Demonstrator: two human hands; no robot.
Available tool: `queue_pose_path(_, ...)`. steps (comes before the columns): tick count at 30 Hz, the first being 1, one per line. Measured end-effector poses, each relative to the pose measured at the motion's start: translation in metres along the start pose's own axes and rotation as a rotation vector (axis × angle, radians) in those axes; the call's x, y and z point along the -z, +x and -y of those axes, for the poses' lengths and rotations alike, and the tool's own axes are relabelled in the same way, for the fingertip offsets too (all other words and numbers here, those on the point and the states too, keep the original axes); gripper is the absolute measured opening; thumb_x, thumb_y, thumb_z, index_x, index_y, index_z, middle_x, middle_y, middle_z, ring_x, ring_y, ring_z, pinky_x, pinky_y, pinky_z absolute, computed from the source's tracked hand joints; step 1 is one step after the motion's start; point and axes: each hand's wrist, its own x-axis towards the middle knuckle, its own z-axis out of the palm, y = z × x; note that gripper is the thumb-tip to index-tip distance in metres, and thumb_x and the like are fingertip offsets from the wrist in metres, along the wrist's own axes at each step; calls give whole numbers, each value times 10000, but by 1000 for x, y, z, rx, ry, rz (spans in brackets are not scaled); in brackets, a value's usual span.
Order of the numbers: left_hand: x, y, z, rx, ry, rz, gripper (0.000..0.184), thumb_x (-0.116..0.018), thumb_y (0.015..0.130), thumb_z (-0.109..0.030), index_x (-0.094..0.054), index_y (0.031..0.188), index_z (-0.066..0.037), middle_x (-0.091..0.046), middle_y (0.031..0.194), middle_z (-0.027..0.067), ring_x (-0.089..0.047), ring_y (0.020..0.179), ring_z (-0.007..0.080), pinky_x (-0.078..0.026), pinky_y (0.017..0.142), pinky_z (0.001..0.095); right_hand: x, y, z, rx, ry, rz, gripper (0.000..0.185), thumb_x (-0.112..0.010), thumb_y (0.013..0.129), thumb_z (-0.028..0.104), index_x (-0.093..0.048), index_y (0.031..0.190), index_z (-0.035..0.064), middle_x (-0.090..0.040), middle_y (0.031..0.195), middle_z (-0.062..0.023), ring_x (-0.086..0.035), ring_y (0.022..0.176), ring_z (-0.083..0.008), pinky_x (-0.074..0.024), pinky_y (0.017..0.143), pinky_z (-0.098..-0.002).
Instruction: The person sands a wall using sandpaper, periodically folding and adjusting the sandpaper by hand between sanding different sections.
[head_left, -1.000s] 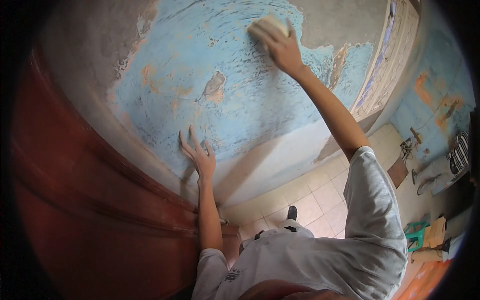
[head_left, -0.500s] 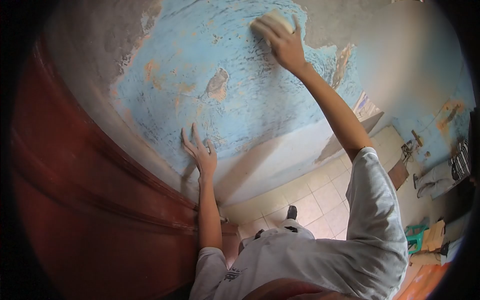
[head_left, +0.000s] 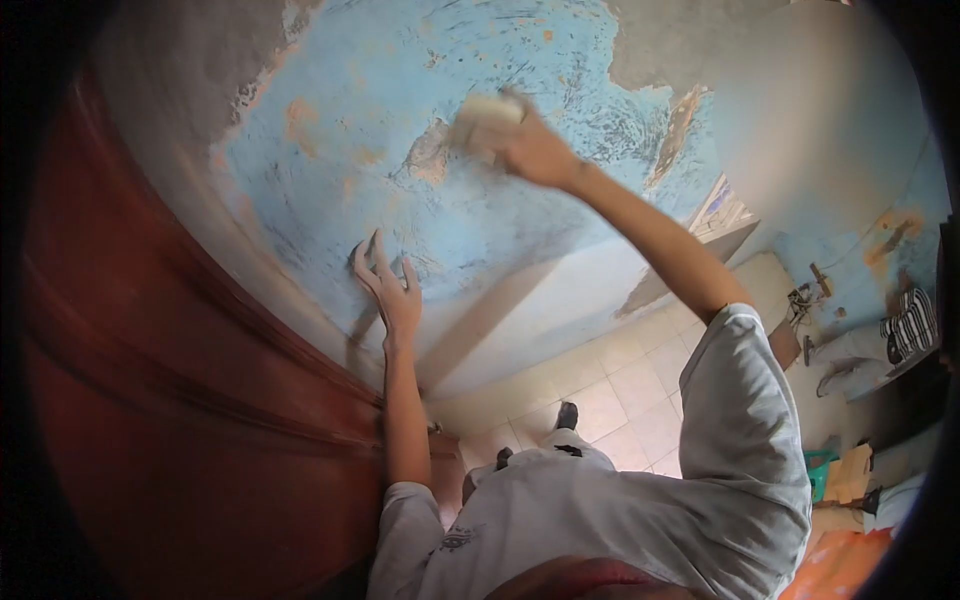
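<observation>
My right hand [head_left: 535,148] grips a pale, thick block [head_left: 490,110], perhaps a sponge or sanding block; motion blurs it. The block is against the blue painted wall [head_left: 330,190], just right of a bare grey patch [head_left: 429,152] where the paint has gone. Lower and to the left, my left hand [head_left: 393,292] rests on the wall with its fingers spread and nothing in them. Dark streaks and orange-brown spots mark the blue paint around both hands.
A dark red panel [head_left: 180,400] rises close on the left, beside my left arm. Pale floor tiles [head_left: 630,400] lie below, under my feet. Clutter stands at the right, including a green plastic stool [head_left: 820,472] and a striped cloth [head_left: 912,325].
My right hand has swept the block down and to the left across the wall. My left hand stays spread on the wall, and the view has shifted slightly.
</observation>
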Motion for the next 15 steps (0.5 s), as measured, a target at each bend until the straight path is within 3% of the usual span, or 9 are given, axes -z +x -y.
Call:
queue_pose_path(1, 0, -1, -1, 10, 1, 3, 676, -659, 998, -70, -403, 1621, -113, -270, 1649, 240, -367, 1455, 428, -407, 1150, 533, -1, -13, 28, 20, 3, 180, 562, -615, 949, 49, -592, 1471, 258, -613, 1507, -25, -556, 1411, -259, -222, 1288, -629)
queue_pose_path(2, 1, -1, 0, 126, -214, 156, 633, -683, 993, -90, -453, 1583, -97, -396, 1577, 226, -479, 1358, 379, -456, 1100, 485, -5, -25, 58, 47, 10, 356, 572, -616, 949, 52, -579, 1488, 242, -602, 1522, -39, -552, 1416, -268, -230, 1287, -621)
queue_pose_path(3, 3, 0, 3, 245, -427, 301, 594, -707, 988, -111, -503, 1545, -81, -521, 1504, 211, -592, 1262, 329, -506, 1049, 436, -17, -43, 87, -33, 228, 239, 512, -619, 941, 23, -634, 1420, 201, -637, 1449, -80, -577, 1364, -297, -259, 1272, -611)
queue_pose_path(4, 2, -3, 4, 264, -417, 290, 594, -707, 988, -111, -503, 1545, -81, -521, 1504, 211, -592, 1262, 329, -506, 1049, 436, -34, -66, 115, -110, 449, 124, 457, -622, 932, -6, -689, 1353, 161, -672, 1376, -120, -603, 1312, -327, -289, 1257, -601)
queue_pose_path(6, -6, -11, 3, 91, -581, 594, 506, -730, 976, -156, -597, 1453, -53, -704, 1272, 182, -700, 1045, 267, -557, 949, 393, -65, -116, 166, -486, 861, 121, 401, -584, 1018, 31, -681, 1391, 141, -705, 1306, -144, -649, 1213, -351, -411, 1163, -483)
queue_pose_path(7, -8, -15, 7, 122, -566, 565, 506, -730, 976, -156, -597, 1453, -53, -704, 1272, 182, -700, 1045, 267, -557, 949, 393, -61, -126, 189, -596, 936, 84, 368, -571, 1056, 77, -661, 1411, 114, -715, 1274, -143, -662, 1177, -325, -445, 1103, -430)
queue_pose_path(9, -10, -25, 12, 251, -670, 1050, 440, -725, 958, -168, -657, 1372, -36, -747, 1204, 164, -705, 1040, 247, -551, 956, 387, -63, -150, 233, -690, 1036, 85, 348, -558, 1095, 123, -642, 1431, 86, -725, 1242, -143, -676, 1140, -299, -479, 1042, -377)
queue_pose_path(11, -7, -25, 13, 241, -615, 1138, 412, -708, 958, -171, -675, 1344, -30, -754, 1186, 153, -709, 1035, 241, -551, 958, 379, -85, -180, 262, -1033, 1131, -73, 363, -586, 1106, 198, -637, 1410, 7, -728, 1224, -125, -654, 1147, -214, -479, 1037, -343)
queue_pose_path(15, -26, -33, 34, 312, -751, 1455, 352, -675, 962, -167, -703, 1281, -19, -755, 1174, 126, -708, 1039, 219, -539, 965, 358, -74, -187, 286, -1215, 1287, -108, 394, -623, 1093, 222, -636, 1383, -46, -707, 1266, -113, -620, 1185, -174, -478, 1048, -336)
